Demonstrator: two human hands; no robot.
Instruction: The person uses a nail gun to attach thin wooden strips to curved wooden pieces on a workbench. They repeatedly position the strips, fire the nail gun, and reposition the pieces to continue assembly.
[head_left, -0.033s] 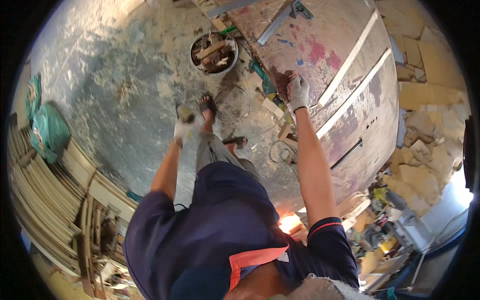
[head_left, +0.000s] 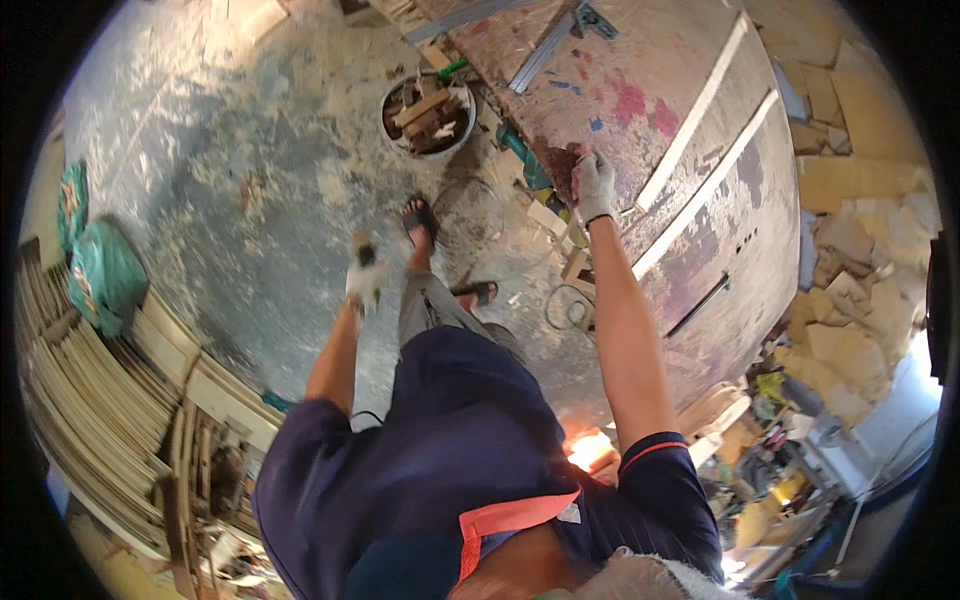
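Note:
My left hand (head_left: 366, 283), in a pale work glove, is low at my left side above the floor. Its fingers are closed round a small dark and tan tool (head_left: 363, 248), too blurred to tell its kind. My right hand (head_left: 594, 183), also gloved, reaches forward to the near-left edge of a worn, paint-stained workbench (head_left: 690, 130). Its fingers are curled down at the edge beside a reddish-brown patch (head_left: 557, 163). Whatever they grip, if anything, is hidden. Two pale wooden strips (head_left: 700, 200) lie on the bench to the right of this hand.
A round bucket (head_left: 388, 128) of wood scraps stands on the floor by the bench. Metal bars (head_left: 545, 52) and a black rod (head_left: 698, 305) rest on the bench. Stacked boards (head_left: 90, 410) and a green bag (head_left: 106, 275) are at left. Scraps (head_left: 850, 290) litter the right side.
My left hand has dropped slightly toward my body, and the tool in it now points differently. My right hand stays at the bench edge. The view has shifted a little.

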